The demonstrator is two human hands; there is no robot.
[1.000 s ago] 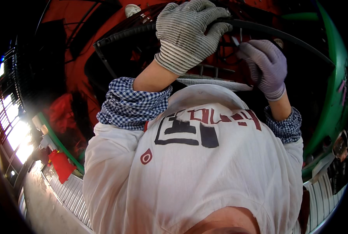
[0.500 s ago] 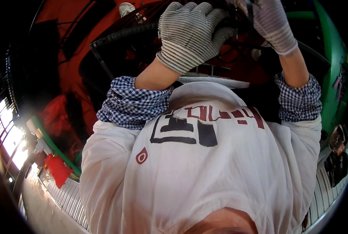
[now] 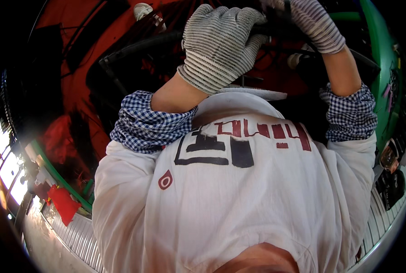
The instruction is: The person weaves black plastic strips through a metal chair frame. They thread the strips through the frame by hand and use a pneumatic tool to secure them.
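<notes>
My left hand (image 3: 219, 50), in a grey-and-white striped knit glove, is closed over a long black bar (image 3: 155, 42) near the top of the view. Its fingers curl over the far side, and the thumb lies to the right. Up at the top edge, my right hand (image 3: 316, 23) wears a matching glove. Its fingers are bent around something dark and blurred, partly cut off by the edge, whose kind I cannot make out. Beneath my left wrist lies a pale, flat-edged piece (image 3: 257, 93), close to my white shirt.
A green curved rim (image 3: 385, 68) stands at the right, and a green edge (image 3: 61, 175) runs along the left. A red bag-like thing (image 3: 64, 204) lies at lower left beside a ribbed metal surface (image 3: 82, 236). Dark items (image 3: 391, 186) sit at right. A white shoe (image 3: 143, 11) shows beyond the bar.
My left hand and the black bar's left part have shifted slightly left. My right hand has moved a little up, with the dark thing at its fingers still blurred.
</notes>
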